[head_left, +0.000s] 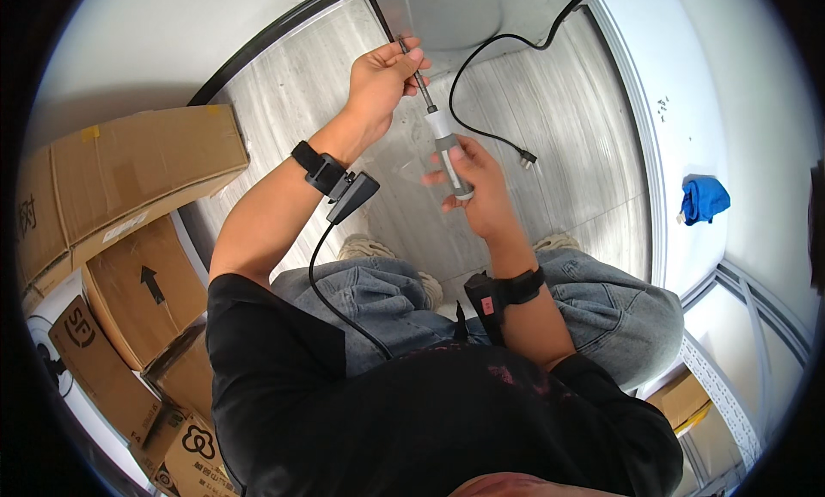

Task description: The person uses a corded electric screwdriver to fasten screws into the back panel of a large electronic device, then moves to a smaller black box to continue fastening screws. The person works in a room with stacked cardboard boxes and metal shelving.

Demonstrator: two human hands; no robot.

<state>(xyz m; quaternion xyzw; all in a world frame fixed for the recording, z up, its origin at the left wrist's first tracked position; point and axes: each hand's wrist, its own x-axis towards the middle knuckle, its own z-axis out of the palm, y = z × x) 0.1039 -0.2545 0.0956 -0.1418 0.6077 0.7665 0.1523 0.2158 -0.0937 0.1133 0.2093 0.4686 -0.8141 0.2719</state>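
Observation:
A screwdriver (443,142) with a grey and white handle and a long thin metal shaft runs between my two hands. My left hand (378,82) pinches the shaft close to its tip, beside the dark lower edge of a shiny metal panel (455,20). My fingers partly hide the tip, so I cannot tell what it touches. Around the handle's lower part, my right hand (485,190) is loosely wrapped, its thumb lying on the grip.
A black power cord (468,63) loops down from the panel's right, its plug (528,159) over the grey wood-look floor (567,110). Cardboard boxes (155,166) are stacked at left. On the white surface at right lie a blue cloth (705,199) and small dark pieces (663,109).

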